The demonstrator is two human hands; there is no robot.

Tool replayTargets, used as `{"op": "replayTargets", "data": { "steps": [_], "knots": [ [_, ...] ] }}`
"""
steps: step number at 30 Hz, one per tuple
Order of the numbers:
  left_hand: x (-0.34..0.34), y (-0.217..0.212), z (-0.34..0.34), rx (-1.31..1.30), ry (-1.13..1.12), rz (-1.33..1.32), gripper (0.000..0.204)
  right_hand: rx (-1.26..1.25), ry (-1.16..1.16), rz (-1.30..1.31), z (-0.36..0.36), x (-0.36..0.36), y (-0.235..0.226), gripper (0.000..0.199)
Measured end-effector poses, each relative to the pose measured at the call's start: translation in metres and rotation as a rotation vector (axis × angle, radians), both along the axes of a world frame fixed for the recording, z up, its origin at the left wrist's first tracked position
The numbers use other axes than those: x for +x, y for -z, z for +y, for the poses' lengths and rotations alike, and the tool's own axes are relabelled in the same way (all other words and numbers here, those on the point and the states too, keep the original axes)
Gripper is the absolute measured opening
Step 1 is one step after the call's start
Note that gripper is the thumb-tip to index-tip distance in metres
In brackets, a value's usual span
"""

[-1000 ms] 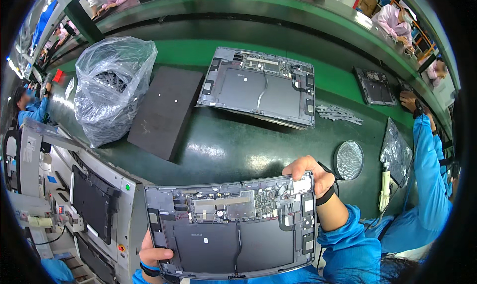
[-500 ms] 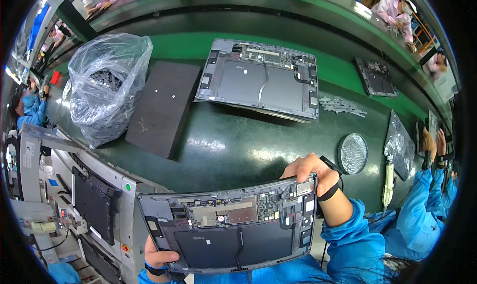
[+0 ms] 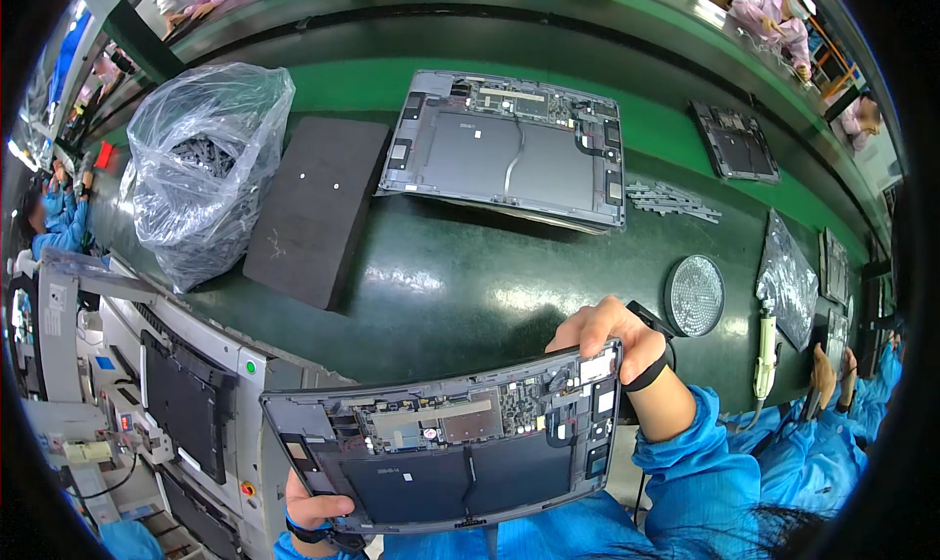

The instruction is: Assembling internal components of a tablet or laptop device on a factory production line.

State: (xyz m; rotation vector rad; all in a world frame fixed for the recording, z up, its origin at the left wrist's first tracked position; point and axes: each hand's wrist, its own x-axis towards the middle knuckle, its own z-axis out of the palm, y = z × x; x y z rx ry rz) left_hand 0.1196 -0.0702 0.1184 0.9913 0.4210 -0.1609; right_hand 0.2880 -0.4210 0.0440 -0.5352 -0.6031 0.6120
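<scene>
A thin grey device body (image 3: 441,443), like an opened laptop or tablet, is held in front of me, tilted, its circuit board and black batteries bare. My left hand (image 3: 315,506) grips its lower left edge, thumb on the face and fingers hidden behind. At its upper right corner, my right hand (image 3: 615,333) is closed round the edge. Both wrists wear black straps. Beyond them, a similar body (image 3: 509,159) lies on top of a stack on the green bench (image 3: 441,296).
Left on the bench stand a clear plastic bag (image 3: 211,178) of dark parts and a black block (image 3: 318,208). To the right lie grey strips (image 3: 671,201), a round dish (image 3: 694,296), an electric screwdriver (image 3: 766,354) and a silvery bag (image 3: 786,256). A co-worker's hands (image 3: 832,376) are at far right.
The held device body and both my hands have shifted very slightly left and up, with the grip unchanged. The co-worker's hands at the far right have moved lower in the picture.
</scene>
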Motion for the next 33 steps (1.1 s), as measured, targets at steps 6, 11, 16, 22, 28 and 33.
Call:
{"op": "replayTargets", "data": {
  "steps": [6, 11, 16, 22, 28, 33],
  "knots": [
    [-0.0014, 0.0005, -0.0057, -0.017, -0.068, 0.025, 0.083, -0.009, -0.015, 0.079, -0.0028, -0.0026, 0.0009, 0.058],
    [-0.0009, 0.0043, -0.0019, -0.037, -0.067, 0.025, 0.084, -0.027, -0.026, 0.104, -0.0051, -0.0033, 0.0057, 0.061],
    [0.0017, 0.0021, -0.004, -0.038, -0.098, 0.111, 0.084, 0.009, -0.071, 0.162, -0.0013, -0.0037, 0.0029, 0.059],
    [0.0028, -0.0002, -0.0023, -0.022, -0.069, 0.177, 0.082, 0.001, -0.054, 0.192, -0.0016, -0.0043, 0.0022, 0.059],
    [-0.0024, 0.0044, 0.0007, -0.019, -0.059, 0.183, 0.085, 0.024, -0.068, 0.206, 0.0008, -0.0061, 0.0029, 0.058],
    [-0.0025, 0.0063, 0.0, -0.051, -0.036, 0.169, 0.083, 0.017, -0.061, 0.203, 0.0003, -0.0061, 0.0057, 0.058]
  ]
}}
